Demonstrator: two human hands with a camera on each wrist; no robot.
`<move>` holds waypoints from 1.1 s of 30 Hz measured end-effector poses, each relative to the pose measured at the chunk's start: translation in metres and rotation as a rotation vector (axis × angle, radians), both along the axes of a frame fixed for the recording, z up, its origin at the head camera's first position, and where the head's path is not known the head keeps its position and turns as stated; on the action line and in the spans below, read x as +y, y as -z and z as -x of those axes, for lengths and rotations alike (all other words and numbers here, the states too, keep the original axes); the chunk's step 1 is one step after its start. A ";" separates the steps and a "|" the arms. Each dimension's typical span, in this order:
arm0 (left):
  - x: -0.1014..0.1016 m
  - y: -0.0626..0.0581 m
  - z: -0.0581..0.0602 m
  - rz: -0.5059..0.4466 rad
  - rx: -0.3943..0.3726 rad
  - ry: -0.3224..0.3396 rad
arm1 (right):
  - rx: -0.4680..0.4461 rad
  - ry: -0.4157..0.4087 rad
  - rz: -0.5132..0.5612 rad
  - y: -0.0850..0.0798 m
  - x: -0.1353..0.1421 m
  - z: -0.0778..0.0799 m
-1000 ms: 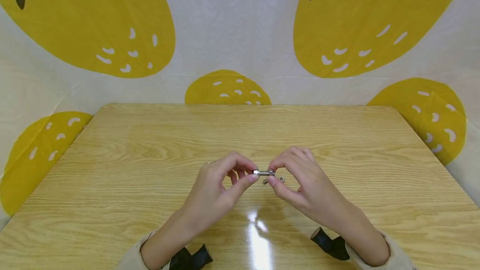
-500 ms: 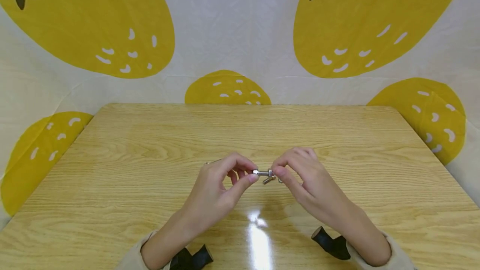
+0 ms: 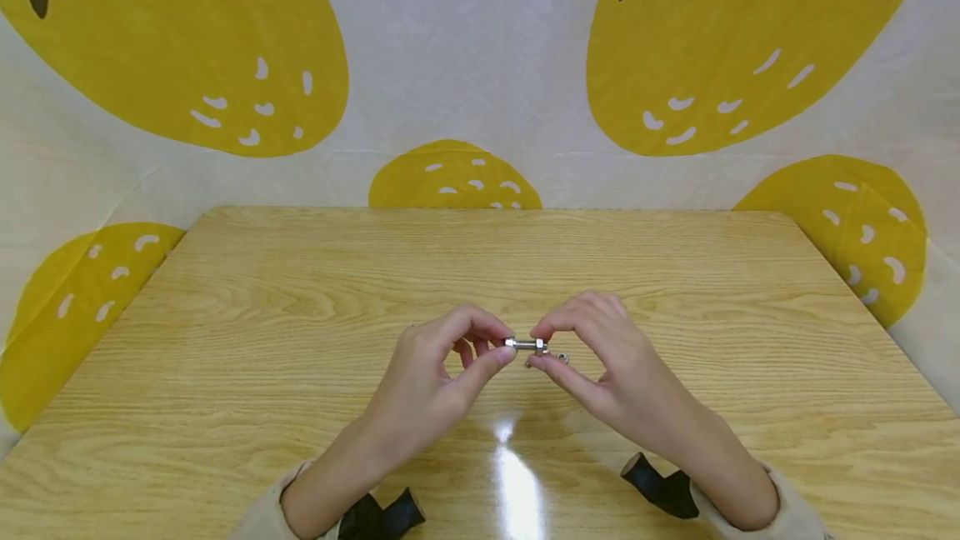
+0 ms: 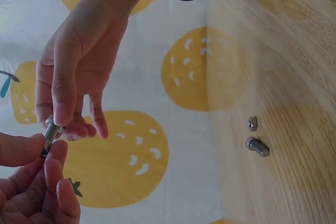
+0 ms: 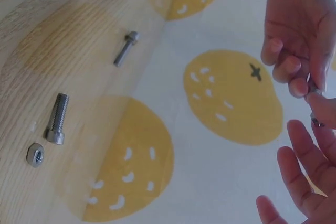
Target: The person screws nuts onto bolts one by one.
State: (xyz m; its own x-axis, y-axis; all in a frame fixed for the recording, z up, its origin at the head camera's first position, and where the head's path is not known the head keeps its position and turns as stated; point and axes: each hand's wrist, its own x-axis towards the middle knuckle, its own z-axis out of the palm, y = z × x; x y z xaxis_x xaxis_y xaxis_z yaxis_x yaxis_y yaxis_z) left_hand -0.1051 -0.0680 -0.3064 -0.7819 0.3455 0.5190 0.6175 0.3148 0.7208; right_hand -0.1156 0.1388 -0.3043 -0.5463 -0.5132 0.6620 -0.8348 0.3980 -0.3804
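Note:
The left hand [image 3: 442, 373] pinches the head end of a silver bolt [image 3: 525, 346] between thumb and index finger, holding it level above the table. A hex nut [image 3: 540, 347] sits on the bolt's right end. Around that nut are the right hand's [image 3: 615, 357] thumb and index finger, one below and one above it. In the left wrist view, the right thumb lies against the nut [image 4: 51, 120]. Fingers hide most of the bolt in the right wrist view.
On the wooden table [image 3: 300, 290], a loose nut [image 5: 35, 155] lies beside a bolt [image 5: 58, 119]. Another bolt-shaped piece [image 5: 126, 48] shows farther off in the right wrist view. A white curtain [image 3: 465, 40] with yellow fruit prints hangs behind the table.
Half a second ago the right thumb and index finger were close together at the bolt's right end; now they are spread around the nut, slightly further left. The left hand has stayed in place.

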 end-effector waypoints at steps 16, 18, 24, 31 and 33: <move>0.003 0.000 -0.001 0.011 0.007 -0.005 | -0.009 0.046 -0.040 0.004 -0.003 -0.001; 0.003 0.000 -0.001 0.010 0.008 -0.005 | -0.019 0.064 -0.043 0.004 -0.002 -0.001; 0.002 0.000 -0.002 0.009 0.004 -0.010 | -0.112 0.086 -0.081 -0.001 0.002 -0.004; 0.001 -0.002 -0.002 0.009 -0.011 -0.015 | -0.046 0.009 -0.040 -0.003 0.001 -0.003; 0.001 -0.002 -0.002 0.009 -0.016 -0.015 | -0.018 -0.009 -0.017 -0.002 0.000 -0.002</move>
State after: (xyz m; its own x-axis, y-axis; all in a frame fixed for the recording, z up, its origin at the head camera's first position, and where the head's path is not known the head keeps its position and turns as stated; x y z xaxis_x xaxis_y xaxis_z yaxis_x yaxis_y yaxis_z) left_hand -0.1029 -0.0667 -0.3046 -0.7950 0.3386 0.5033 0.6013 0.3302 0.7276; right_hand -0.1135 0.1392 -0.3022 -0.5535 -0.5292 0.6431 -0.8313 0.3973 -0.3886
